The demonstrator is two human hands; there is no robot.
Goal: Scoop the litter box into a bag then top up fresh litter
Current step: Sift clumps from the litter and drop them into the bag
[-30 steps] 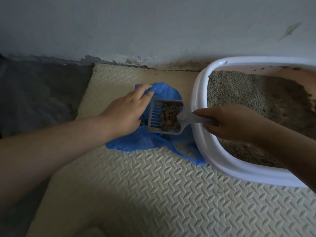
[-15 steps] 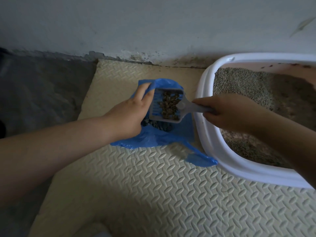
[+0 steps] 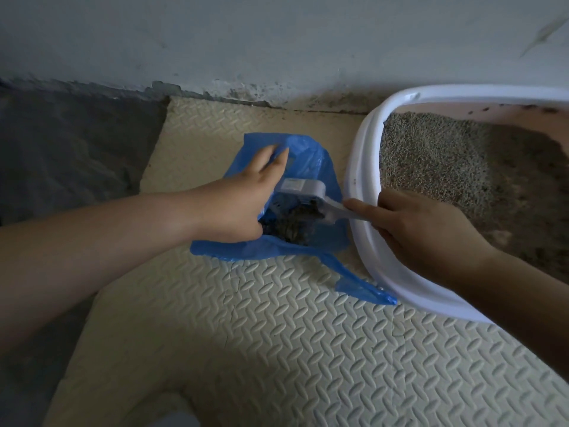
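We count two hands, one left hand (image 3: 243,204) and one right hand (image 3: 425,232). Between them we find one blue bag (image 3: 308,155) and one grey scoop (image 3: 303,189). We see one white litter box (image 3: 360,167), one patterned foam mat (image 3: 277,334) under everything, one heap of dark clumps (image 3: 295,232) inside the bag, and one wall (image 3: 277,41) behind.

The blue plastic bag (image 3: 311,155) lay open just beside the litter box (image 3: 360,167), at its 9 o'clock side, with one loose strip trailing toward 5 o'clock. The grey scoop (image 3: 303,189) was tipped over in the bag's mouth, its handle pointing to 4 o'clock, above dark clumps (image 3: 292,231). The white-rimmed box held grey litter (image 3: 431,161), darker toward 3 o'clock.
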